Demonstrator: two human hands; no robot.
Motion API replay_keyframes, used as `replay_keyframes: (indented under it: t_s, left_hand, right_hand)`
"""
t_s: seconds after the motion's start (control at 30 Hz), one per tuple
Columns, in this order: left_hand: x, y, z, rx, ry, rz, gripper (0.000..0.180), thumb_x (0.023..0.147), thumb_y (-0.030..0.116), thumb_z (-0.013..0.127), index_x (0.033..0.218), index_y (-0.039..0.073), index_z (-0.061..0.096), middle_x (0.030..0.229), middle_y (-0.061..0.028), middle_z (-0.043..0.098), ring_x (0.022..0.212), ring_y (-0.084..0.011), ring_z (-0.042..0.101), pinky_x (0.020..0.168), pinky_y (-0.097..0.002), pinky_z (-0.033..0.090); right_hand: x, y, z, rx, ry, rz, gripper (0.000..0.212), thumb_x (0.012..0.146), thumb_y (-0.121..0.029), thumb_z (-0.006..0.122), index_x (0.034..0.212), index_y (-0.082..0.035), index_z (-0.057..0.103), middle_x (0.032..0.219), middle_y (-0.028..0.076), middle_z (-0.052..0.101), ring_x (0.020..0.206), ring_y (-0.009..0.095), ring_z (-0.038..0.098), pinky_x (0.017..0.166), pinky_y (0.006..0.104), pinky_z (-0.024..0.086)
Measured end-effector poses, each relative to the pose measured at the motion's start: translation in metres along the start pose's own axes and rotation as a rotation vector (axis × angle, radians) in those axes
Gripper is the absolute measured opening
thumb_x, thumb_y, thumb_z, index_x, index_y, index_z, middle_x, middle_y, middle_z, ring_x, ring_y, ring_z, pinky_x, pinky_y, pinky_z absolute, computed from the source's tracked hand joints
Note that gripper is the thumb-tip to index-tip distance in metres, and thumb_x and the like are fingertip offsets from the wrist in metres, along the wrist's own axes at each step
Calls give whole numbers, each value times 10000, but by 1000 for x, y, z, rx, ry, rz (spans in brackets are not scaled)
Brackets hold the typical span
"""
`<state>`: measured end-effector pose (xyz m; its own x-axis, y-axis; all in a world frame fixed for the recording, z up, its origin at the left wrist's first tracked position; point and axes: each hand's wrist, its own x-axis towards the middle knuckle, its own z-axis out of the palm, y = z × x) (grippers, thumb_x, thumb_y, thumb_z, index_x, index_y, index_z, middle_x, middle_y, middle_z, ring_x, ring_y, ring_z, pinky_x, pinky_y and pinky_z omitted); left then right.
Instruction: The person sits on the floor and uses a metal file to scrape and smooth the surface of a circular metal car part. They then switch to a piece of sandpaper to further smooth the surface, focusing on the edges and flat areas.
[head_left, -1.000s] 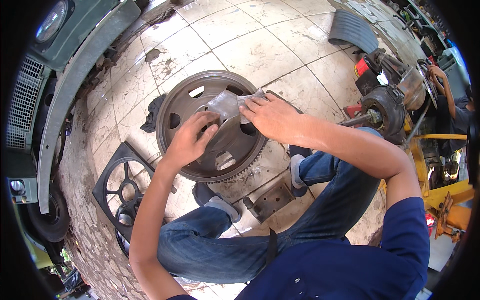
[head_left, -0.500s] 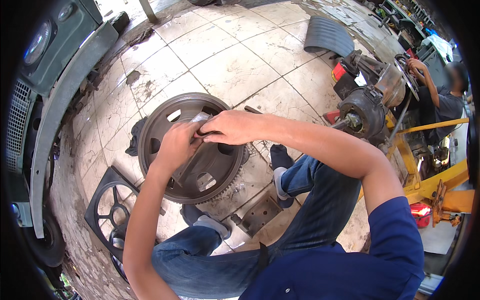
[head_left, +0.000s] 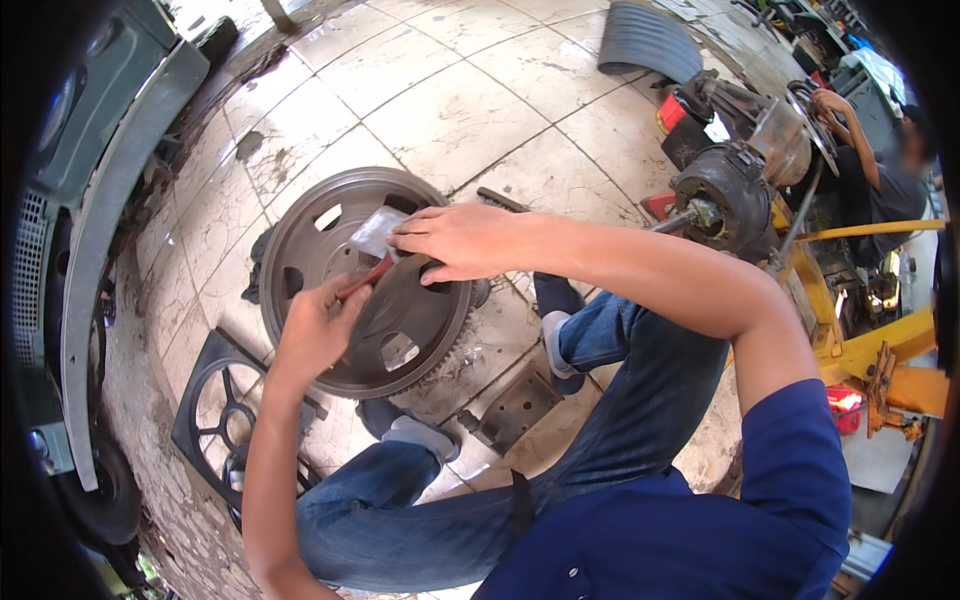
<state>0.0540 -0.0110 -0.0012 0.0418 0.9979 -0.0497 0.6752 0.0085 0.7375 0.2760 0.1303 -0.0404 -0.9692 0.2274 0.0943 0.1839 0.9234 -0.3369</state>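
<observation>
My left hand (head_left: 322,325) is closed with a narrow reddish strip (head_left: 368,278) between thumb and fingers; I cannot make out its exact kind. Beside the strip's far end is a flat silvery-grey piece (head_left: 375,230), and whether the two are joined cannot be told. My right hand (head_left: 455,240) reaches in from the right, fingers stretched and thumb apart, fingertips at the grey piece's right edge. Below both hands a large dark metal wheel (head_left: 290,235) lies flat on the tiles, with openings through its face and teeth showing along its lower right side.
A rectangular metal plate with holes (head_left: 520,410) lies between my feet. Left of my legs is a black spoked frame (head_left: 215,385). A vehicle's bumper (head_left: 90,260) borders the left. Right stand an axle assembly (head_left: 725,195), a yellow stand (head_left: 850,355) and another person (head_left: 880,190).
My hands have come apart: the left drew back toward me with the reddish strip, and the right's fingers straightened. More of the grey piece shows. The view has shifted slightly.
</observation>
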Motion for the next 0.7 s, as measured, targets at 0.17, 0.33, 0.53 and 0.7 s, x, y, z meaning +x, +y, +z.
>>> replay_keyframes:
  t_s: [0.17, 0.33, 0.53, 0.7]
  left_hand:
    - [7, -8, -8, -62, -40, -75, 323, 985, 136, 606, 1261, -31, 633, 1125, -268, 698, 1068, -272, 701, 930, -321, 504]
    - [6, -2, 6, 112, -58, 136, 364, 1016, 207, 528, 1284, -21, 618, 1356, -187, 613, 1266, -352, 585, 1057, -388, 448]
    - [13, -34, 0, 85, 39, 2, 379, 1017, 255, 516, 1248, -19, 640, 1407, -202, 560, 1293, -361, 548, 1059, -395, 453]
    - [20, -31, -1, 101, 22, 34, 360, 1003, 251, 512, 1217, 9, 672, 1381, -162, 593, 1233, -370, 584, 1034, -407, 476]
  right_hand:
    - [1, 4, 6, -43, 88, -45, 606, 892, -292, 705, 1372, 27, 515, 1411, 178, 543, 1310, 324, 519, 1060, 405, 474]
    - [-2, 5, 8, -39, 68, 4, 561, 900, -282, 694, 1346, 22, 540, 1406, 168, 548, 1308, 323, 520, 1067, 400, 468]
    - [2, 1, 2, -15, 49, 35, 550, 917, -278, 677, 1382, -24, 530, 1456, 119, 524, 1324, 294, 509, 1056, 401, 483]
    - [5, -7, 2, -11, 18, 87, 577, 928, -285, 667, 1419, -30, 501, 1480, 115, 502, 1322, 303, 510, 1046, 410, 494]
